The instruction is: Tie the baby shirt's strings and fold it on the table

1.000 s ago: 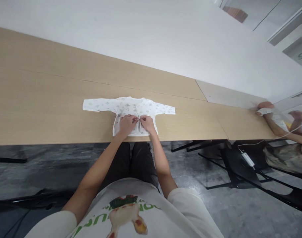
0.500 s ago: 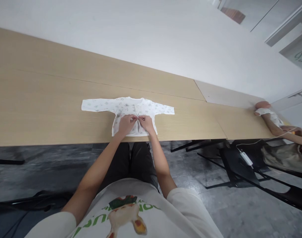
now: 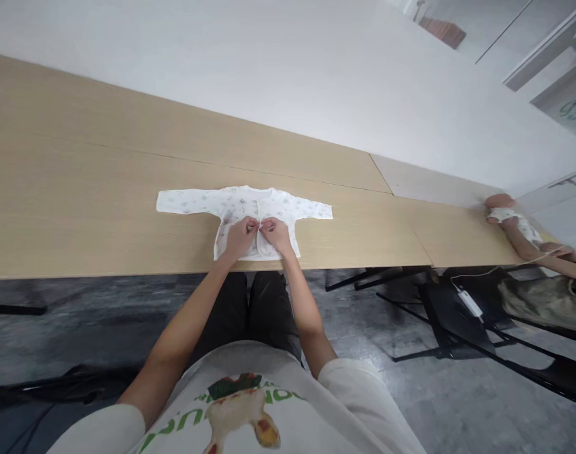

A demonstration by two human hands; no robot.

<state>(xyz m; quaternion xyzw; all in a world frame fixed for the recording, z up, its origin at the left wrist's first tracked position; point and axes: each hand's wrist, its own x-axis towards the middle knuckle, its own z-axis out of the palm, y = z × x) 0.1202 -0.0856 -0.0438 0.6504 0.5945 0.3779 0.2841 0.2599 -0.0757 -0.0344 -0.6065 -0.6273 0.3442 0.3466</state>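
Observation:
A small white baby shirt [image 3: 238, 205] with a faint print lies spread on the wooden table [image 3: 103, 233], both sleeves stretched out sideways. Its front opening runs down the middle. On the left side of that opening, my left hand [image 3: 242, 236] pinches the fabric with thumb and forefinger. My right hand [image 3: 275, 234] pinches the other edge, its fingertips almost meeting those of the left. What lies exactly between the fingertips is too small to make out. Below the hands, the lower front hem shows near the table's front edge.
A white wall [image 3: 269, 75] rises behind the table. At the far right, another person's arm [image 3: 543, 255] reaches toward a doll [image 3: 519, 221] in white clothing. Black folding chairs [image 3: 458, 315] stand there, one carrying a white power strip [image 3: 470, 304] with a cable.
My fingertips have shifted slightly up and left along the shirt's front opening. The front edges below the hands now lie closer together. The shirt stays in place.

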